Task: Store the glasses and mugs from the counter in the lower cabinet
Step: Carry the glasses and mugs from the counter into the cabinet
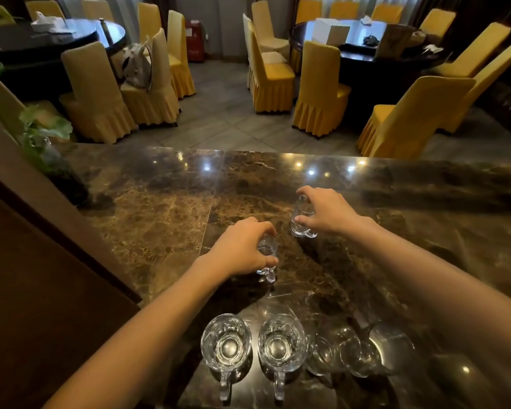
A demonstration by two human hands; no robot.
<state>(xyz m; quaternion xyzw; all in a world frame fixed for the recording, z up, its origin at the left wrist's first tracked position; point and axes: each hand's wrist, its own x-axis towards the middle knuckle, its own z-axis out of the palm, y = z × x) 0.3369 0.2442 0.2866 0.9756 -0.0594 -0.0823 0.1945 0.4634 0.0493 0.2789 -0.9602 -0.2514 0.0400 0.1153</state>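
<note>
Beyond the glossy brown marble counter (148, 208) I see a grey tiled floor (219, 113), a dark round left-hand table (80, 33) and a right-hand table (396, 59), both ringed by yellow-skirted chairs (272, 78). A leafy plant (46, 128) stands at the counter's left end. Light spots glint on the stone.

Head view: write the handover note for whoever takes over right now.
Left hand grips the nearer small glass; right hand grips the farther small glass. Whether they are lifted or resting on the counter is unclear.
At the near edge stand the left mug, right mug, left tumbler and right tumbler, untouched.
Done: nothing visibly stored; cabinet out of view.
Left: store all six.
</note>
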